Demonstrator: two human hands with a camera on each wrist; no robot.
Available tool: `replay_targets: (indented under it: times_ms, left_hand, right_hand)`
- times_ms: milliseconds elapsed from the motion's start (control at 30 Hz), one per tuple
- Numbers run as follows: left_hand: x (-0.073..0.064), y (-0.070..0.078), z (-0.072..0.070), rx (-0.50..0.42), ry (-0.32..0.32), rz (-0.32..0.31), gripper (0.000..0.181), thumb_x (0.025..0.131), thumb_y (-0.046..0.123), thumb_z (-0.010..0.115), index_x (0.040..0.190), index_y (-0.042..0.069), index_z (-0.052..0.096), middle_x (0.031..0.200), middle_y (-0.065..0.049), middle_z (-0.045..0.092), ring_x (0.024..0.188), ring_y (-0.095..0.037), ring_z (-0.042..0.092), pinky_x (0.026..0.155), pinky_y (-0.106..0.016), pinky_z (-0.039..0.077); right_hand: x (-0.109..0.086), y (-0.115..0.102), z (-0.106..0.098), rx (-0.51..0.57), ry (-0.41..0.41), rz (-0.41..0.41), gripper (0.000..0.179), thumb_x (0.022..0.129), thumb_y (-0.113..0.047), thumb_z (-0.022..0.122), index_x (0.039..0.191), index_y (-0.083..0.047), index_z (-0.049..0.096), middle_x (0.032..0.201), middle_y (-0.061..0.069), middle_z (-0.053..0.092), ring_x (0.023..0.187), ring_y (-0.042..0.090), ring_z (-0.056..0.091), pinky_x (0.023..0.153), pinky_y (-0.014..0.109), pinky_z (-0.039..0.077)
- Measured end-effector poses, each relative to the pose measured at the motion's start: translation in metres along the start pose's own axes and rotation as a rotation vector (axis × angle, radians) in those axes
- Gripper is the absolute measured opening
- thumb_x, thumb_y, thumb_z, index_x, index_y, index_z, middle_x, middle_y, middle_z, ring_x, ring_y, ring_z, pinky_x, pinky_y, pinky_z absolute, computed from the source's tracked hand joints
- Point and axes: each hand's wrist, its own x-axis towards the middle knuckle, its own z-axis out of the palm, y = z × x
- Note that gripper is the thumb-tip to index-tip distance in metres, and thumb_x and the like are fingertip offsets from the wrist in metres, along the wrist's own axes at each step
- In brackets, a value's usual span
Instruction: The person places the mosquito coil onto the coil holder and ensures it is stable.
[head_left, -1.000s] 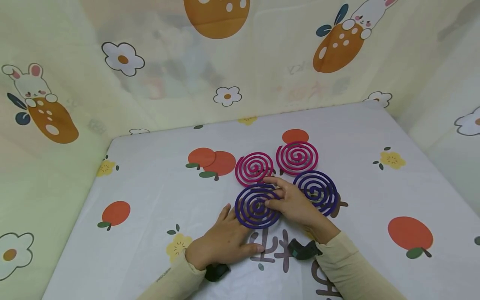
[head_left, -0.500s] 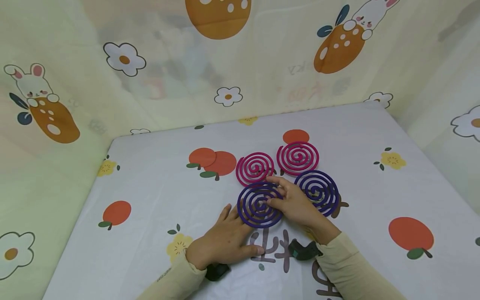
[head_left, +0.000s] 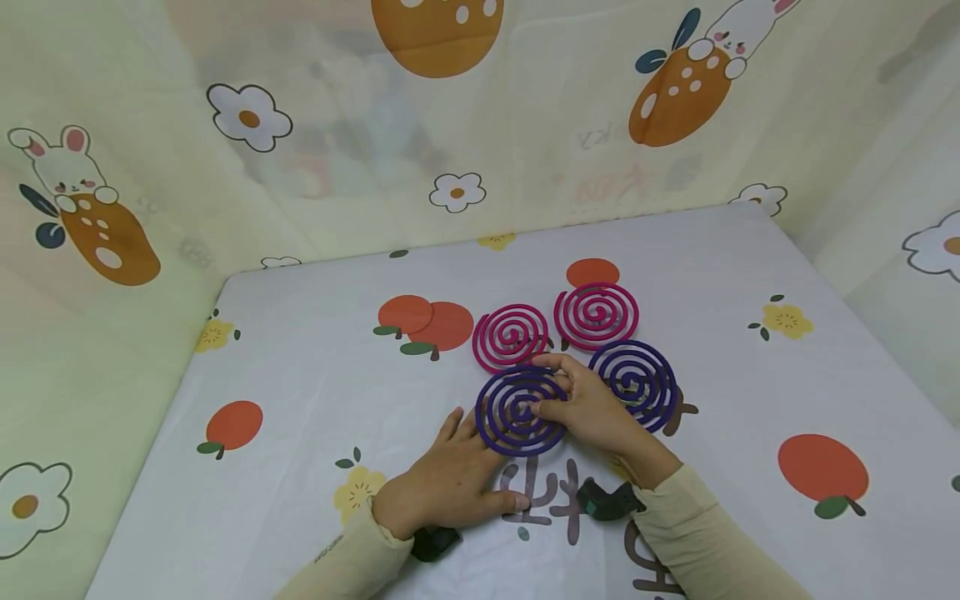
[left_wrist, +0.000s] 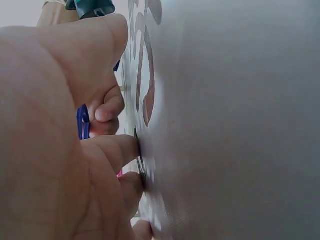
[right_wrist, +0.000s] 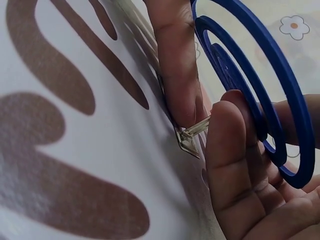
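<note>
My right hand [head_left: 600, 412] pinches a dark blue mosquito coil [head_left: 522, 410] near its middle, holding it raised over the fingers of my left hand [head_left: 450, 483]. The left hand lies palm down with its fingers spread, fingertips under the coil. In the right wrist view a small thin metal stand [right_wrist: 198, 126] rises below the coil, and a left fingertip presses at its base. How the coil meets the stand's tip is hidden. Just right of the right hand lies a second dark blue coil [head_left: 630, 384]. Beyond the hands are two pink coils, left [head_left: 512, 337] and right [head_left: 598, 313].
A pale cloth [head_left: 300, 367] printed with fruit, flowers and brown lettering covers the table. Behind it hangs a patterned curtain [head_left: 525, 125] that also runs along both sides. Dark camera units sit at the left wrist [head_left: 435, 543] and right wrist [head_left: 609, 500].
The held coil has shifted slightly to the right since a second ago, along with the right fingertips. Over the last half second hardly anything moves. The left hand and the other coils stay in place.
</note>
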Motion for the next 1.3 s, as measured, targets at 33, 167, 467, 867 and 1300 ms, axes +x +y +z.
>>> replay_targets:
  times_ms: [33, 167, 467, 867, 1300]
  left_hand:
    - [0.0000, 0.0000, 0.0000, 0.000, 0.000, 0.000, 0.088, 0.096, 0.065, 0.060, 0.168, 0.032, 0.020, 0.175, 0.001, 0.016, 0.162, -0.031, 0.004, 0.125, -0.064, 0.009]
    - [0.0000, 0.0003, 0.0001, 0.004, 0.001, 0.001, 0.089, 0.096, 0.065, 0.060, 0.168, 0.032, 0.020, 0.175, 0.001, 0.015, 0.162, -0.031, 0.004, 0.125, -0.064, 0.009]
    - [0.0001, -0.0002, 0.0007, 0.005, -0.004, 0.002, 0.092, 0.096, 0.066, 0.059, 0.169, 0.031, 0.015, 0.175, 0.001, 0.012, 0.162, -0.031, 0.002, 0.125, -0.064, 0.008]
    - [-0.0001, -0.0004, 0.0012, 0.025, -0.002, 0.005, 0.093, 0.096, 0.068, 0.058, 0.169, 0.031, 0.015, 0.175, 0.000, 0.012, 0.162, -0.031, 0.003, 0.125, -0.065, 0.009]
    - [-0.0005, -0.0004, 0.0001, 0.036, -0.003, 0.011, 0.092, 0.096, 0.067, 0.058, 0.169, 0.031, 0.016, 0.175, 0.000, 0.013, 0.162, -0.030, 0.005, 0.125, -0.065, 0.009]
  right_hand:
    - [-0.0001, 0.0001, -0.0002, -0.003, -0.003, 0.000, 0.061, 0.096, 0.003, 0.067, 0.150, 0.004, 0.039, 0.118, 0.023, 0.071, 0.100, 0.020, 0.068, 0.082, 0.022, 0.054]
    - [-0.0003, 0.0003, -0.0007, -0.007, -0.012, 0.013, 0.061, 0.097, 0.001, 0.066, 0.151, 0.002, 0.039, 0.122, 0.024, 0.069, 0.104, 0.022, 0.067, 0.084, 0.022, 0.054]
    - [0.0016, 0.0042, -0.0015, 0.001, -0.040, 0.012, 0.059, 0.098, 0.001, 0.065, 0.151, 0.003, 0.039, 0.125, 0.025, 0.069, 0.107, 0.022, 0.068, 0.086, 0.022, 0.054]
    - [0.0030, 0.0051, -0.0006, 0.011, -0.035, 0.027, 0.059, 0.098, 0.002, 0.065, 0.152, 0.002, 0.039, 0.126, 0.024, 0.069, 0.106, 0.022, 0.068, 0.086, 0.022, 0.055]
    - [0.0039, 0.0069, 0.0012, -0.010, -0.007, -0.010, 0.058, 0.097, 0.004, 0.065, 0.150, 0.003, 0.041, 0.113, 0.019, 0.072, 0.095, 0.017, 0.066, 0.080, 0.021, 0.054]
